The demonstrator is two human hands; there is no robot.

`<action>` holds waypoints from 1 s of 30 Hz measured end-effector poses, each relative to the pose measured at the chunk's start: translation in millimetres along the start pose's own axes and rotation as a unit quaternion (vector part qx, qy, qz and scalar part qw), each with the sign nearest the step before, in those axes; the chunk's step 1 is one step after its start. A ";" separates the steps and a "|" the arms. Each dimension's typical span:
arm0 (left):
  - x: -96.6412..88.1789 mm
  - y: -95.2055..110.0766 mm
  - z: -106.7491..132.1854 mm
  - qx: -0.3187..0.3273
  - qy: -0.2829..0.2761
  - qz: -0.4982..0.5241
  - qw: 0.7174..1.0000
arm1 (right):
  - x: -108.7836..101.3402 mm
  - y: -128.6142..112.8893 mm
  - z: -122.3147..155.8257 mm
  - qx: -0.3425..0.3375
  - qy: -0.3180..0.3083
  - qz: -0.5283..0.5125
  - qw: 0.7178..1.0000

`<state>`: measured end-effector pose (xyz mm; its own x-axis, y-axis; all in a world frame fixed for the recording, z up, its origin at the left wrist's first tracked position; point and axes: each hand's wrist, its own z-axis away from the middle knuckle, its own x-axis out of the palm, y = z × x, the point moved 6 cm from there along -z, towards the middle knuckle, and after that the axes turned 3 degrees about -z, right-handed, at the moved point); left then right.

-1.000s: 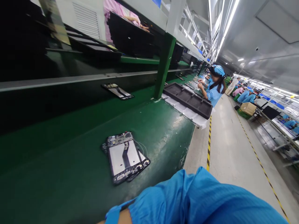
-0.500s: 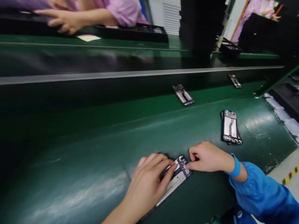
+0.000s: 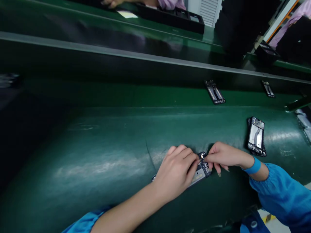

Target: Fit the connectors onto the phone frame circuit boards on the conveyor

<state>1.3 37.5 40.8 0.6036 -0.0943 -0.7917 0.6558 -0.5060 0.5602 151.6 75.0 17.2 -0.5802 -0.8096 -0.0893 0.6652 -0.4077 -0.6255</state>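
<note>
An opened phone (image 3: 206,170) lies at an angle on the green work surface, its silver plate and small circuit board exposed. My left hand (image 3: 177,171) covers most of it, fingers curled over the body and thumb and fingertips closed near the board end. At that same end my right hand (image 3: 223,156), with a blue wristband, pinches thumb and forefinger together against the board's corner. Whatever is between those fingertips is too small to make out. To the right of my right hand sits a stack of opened phones (image 3: 256,135).
Two more opened phones, one nearer (image 3: 215,93) and one farther right (image 3: 268,89), lie on the green strip below a grey rail (image 3: 145,58). A blurred dark item (image 3: 8,80) is at the left edge. Across the rail, a co-worker's hand (image 3: 112,3) is near a black tray (image 3: 175,18).
The view has turned, so the bench things appear shifted right. My right hand has closed in on the board end, near my left fingertips. My left hand stays over the phone.
</note>
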 end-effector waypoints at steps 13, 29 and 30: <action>-2.5 0.1 0.8 -0.012 0.000 0.024 1.000 | 1.4 2.4 -1.2 0.021 0.002 -0.010 1.000; -2.5 -2.2 -1.6 -0.053 -0.017 0.027 0.998 | -3.1 -0.5 -2.1 0.019 0.035 0.016 0.999; -2.9 -1.9 -1.8 -0.052 -0.014 0.027 0.998 | -3.0 -0.7 -1.9 0.019 0.034 0.016 0.999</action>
<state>-0.9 40.3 42.4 0.6272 -0.1447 -0.7653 0.6669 -0.4076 0.6237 152.0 78.5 16.4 -0.5875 -0.7928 -0.1620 0.7009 -0.3985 -0.5915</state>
